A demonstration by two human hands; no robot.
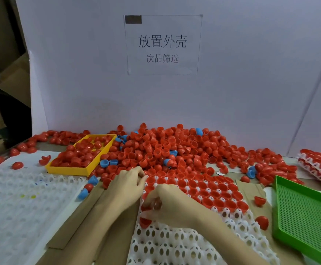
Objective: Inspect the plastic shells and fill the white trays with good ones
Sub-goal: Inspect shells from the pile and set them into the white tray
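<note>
Over the near white tray (184, 243), the right hand (172, 205) pinches what looks like a red shell (146, 208). The left hand (126, 185) rests curled at the tray's far left edge, its fingertips hidden. A bump could knock seated shells loose.

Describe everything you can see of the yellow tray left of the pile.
The yellow tray is a shallow rectangular bin of opaque plastic with low straight walls, lying flat and angled back to the right. It holds loose red shells, heaped at its near end. Its left part overlaps a white sheet; the red shell pile presses against its right wall. No hand touches it.
</note>
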